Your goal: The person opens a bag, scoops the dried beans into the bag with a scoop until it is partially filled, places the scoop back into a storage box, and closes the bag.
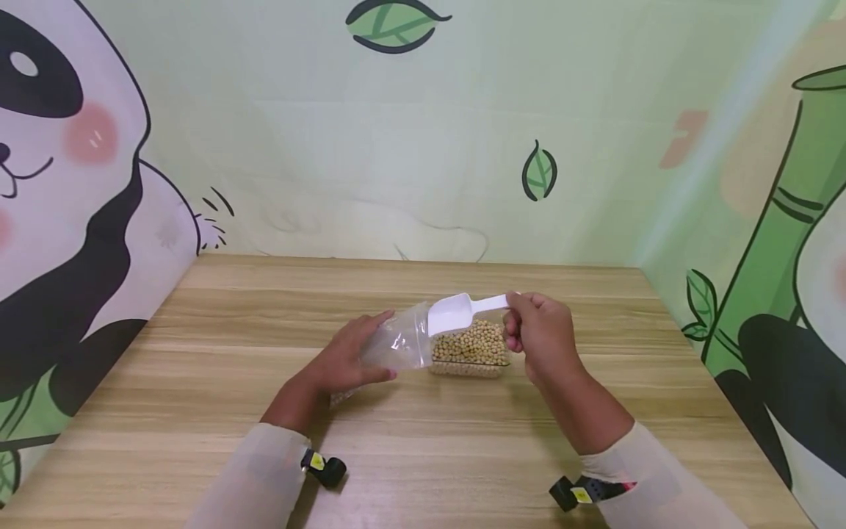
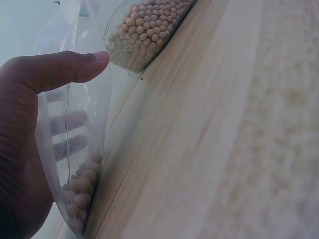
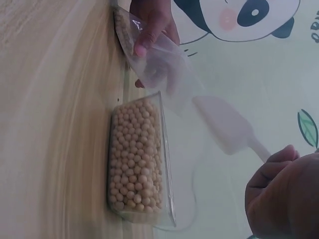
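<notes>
My left hand (image 1: 350,356) grips a clear plastic bag (image 1: 403,342) from its side, thumb toward me and the other fingers behind. Pale round beans (image 2: 79,194), looking like soybeans, lie in the bag's lower end, and its open mouth tilts to the right. A white scoop (image 1: 452,314) is held by its handle in my right hand (image 1: 545,334). The scoop's front edge is at the bag's mouth, and no beans show in its bowl. Below the scoop stands a clear rectangular container (image 3: 167,164) filled with the same beans (image 3: 134,154).
The wood-grain table (image 1: 423,455) runs back to a pale green wall cloth (image 1: 297,147) printed with pandas and leaves. Side panels rise along the table's left and right edges. A small dark speck (image 2: 141,78) lies on the table near the container.
</notes>
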{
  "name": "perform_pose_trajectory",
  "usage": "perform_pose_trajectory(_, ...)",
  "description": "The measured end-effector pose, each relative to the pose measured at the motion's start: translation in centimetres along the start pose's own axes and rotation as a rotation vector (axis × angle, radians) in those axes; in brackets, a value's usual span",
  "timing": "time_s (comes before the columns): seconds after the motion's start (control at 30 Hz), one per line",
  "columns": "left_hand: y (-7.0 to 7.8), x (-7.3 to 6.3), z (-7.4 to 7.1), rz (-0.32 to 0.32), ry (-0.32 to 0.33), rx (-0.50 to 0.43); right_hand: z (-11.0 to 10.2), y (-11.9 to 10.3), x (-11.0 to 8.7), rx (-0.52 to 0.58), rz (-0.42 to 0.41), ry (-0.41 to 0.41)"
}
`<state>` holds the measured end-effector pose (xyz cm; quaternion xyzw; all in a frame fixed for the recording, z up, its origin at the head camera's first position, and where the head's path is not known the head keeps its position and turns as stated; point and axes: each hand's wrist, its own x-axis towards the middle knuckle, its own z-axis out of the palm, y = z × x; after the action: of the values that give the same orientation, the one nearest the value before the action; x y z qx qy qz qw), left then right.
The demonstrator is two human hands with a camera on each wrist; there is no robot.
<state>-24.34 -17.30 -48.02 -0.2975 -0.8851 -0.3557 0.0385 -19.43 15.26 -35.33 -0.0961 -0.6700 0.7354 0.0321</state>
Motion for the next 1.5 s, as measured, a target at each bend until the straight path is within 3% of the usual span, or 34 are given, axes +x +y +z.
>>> perform_pose_trajectory(0.27,1.0,0.0,-0.3,-0.039,-0.023,0.000,-1.5,-0.6,1.0,-0.061,-0.041,0.139)
perform_pose_trajectory(0.5,-1.8,0.1,0.8,-0.034,-0.006,0.012,-2.2,-0.8,2.2,-0.174,-0.074,0.204)
perform_pose_trajectory(0.6,-1.9,0.2,0.8,-0.028,-0.007,0.014,-2.3,-0.9,2.4,-0.258,-0.094,0.213)
perform_pose_trajectory(0.83,1.3,-0.1,-0.6,-0.051,-0.022,-0.014,-2.3,-0.9,2.4,-0.485,-0.187,0.201)
perform_pose_trajectory(0.93,1.3,-0.2,-0.5,-0.037,-0.020,-0.007,-2.1,-1.2,2.2,-0.590,-0.247,0.179)
perform_pose_trajectory(1.0,0.3,-0.1,0.0,-0.015,0.001,0.007,-2.0,-1.3,2.1,-0.643,-0.293,0.161)
perform_pose_trajectory(1.1,0.1,0.0,0.0,-0.029,-0.009,0.000,-1.6,-1.5,2.0,-0.695,-0.348,0.152)
perform_pose_trajectory(1.33,-3.1,0.5,1.4,-0.053,-0.014,-0.015,-0.7,-1.6,1.4,-0.786,-0.398,0.141)
perform_pose_trajectory(1.5,-2.9,0.4,1.4,-0.014,0.002,0.009,-0.3,-1.6,1.2,-0.810,-0.426,0.112)
